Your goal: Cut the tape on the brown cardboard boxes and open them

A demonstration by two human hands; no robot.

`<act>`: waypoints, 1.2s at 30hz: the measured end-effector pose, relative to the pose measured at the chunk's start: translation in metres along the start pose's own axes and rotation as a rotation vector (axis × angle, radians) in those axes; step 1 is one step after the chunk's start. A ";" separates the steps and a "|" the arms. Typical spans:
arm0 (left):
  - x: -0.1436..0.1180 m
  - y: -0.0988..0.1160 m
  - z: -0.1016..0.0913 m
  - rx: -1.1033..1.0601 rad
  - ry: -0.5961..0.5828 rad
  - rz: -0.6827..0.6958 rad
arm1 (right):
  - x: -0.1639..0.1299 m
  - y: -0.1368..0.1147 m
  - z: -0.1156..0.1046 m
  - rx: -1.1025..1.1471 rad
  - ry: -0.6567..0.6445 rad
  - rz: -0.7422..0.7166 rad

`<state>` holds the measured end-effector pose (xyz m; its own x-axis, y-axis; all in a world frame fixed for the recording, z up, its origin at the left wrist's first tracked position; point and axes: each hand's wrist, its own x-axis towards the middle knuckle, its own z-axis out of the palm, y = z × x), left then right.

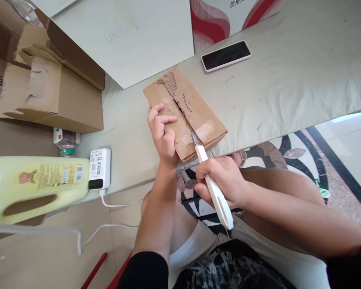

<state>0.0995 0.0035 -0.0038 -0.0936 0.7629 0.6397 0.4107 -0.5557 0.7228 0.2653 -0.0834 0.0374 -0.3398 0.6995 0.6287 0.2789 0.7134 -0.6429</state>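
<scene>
A small brown cardboard box (165, 90) lies near the front edge of the cloth-covered table, its top torn and scuffed along a central seam. My left hand (164, 134) grips its left side, with bent fingers pressed on the top. In my right hand (221, 178), closed around the handle, is a white utility knife (218, 196). Its short blade points away from me and meets the seam at the box's near end. How deep the tip sits in the slit cannot be made out.
Beyond the box stand a large white carton (144, 40) and a red-and-white carton (210, 20). A phone (226, 56) lies at back right. To the left are an opened cardboard box (78, 104), a yellow jug (48, 184) and a white power bank (100, 168) with a cable.
</scene>
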 end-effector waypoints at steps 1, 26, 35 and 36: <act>0.000 0.000 0.000 -0.005 -0.004 0.003 | 0.001 -0.001 0.000 -0.030 0.010 -0.009; 0.000 0.007 -0.001 0.048 -0.011 -0.040 | 0.004 -0.014 -0.012 -0.036 -0.031 0.122; 0.000 -0.001 -0.001 0.009 -0.015 0.038 | 0.003 -0.017 -0.016 -0.091 -0.039 0.128; 0.001 -0.001 -0.001 0.003 -0.018 0.044 | 0.003 -0.018 -0.017 -0.082 -0.032 0.129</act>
<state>0.0981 0.0038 -0.0035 -0.0589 0.7437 0.6660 0.4168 -0.5878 0.6933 0.2743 -0.0936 0.0578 -0.3248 0.7847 0.5280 0.3942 0.6198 -0.6786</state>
